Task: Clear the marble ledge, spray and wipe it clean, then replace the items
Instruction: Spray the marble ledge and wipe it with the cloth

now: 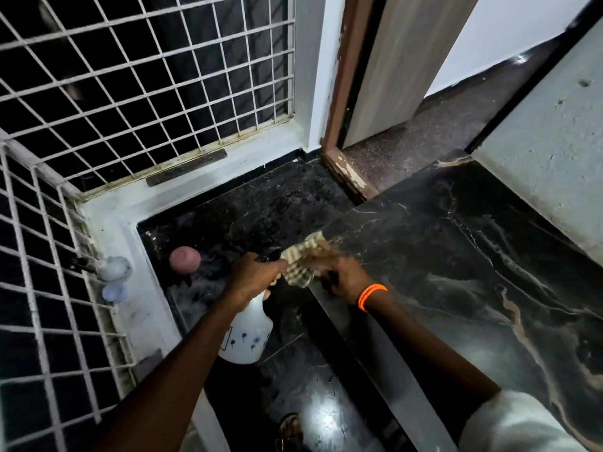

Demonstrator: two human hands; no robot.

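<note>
At the near corner of the marble ledge [456,256], the right hand [339,275] presses a checked cloth [298,261] against the edge, fingers closed on it though blurred. Just beside it, to the left, the left hand [257,275] grips the neck of a white spray bottle [244,334], which hangs below over the dark floor [248,210]. From the cloth, the ledge's long run stretches rightward and away along the wall [551,151], bare, so the right hand is better placed to wipe. A pink pot [184,260] sits on the floor, well clear.
</note>
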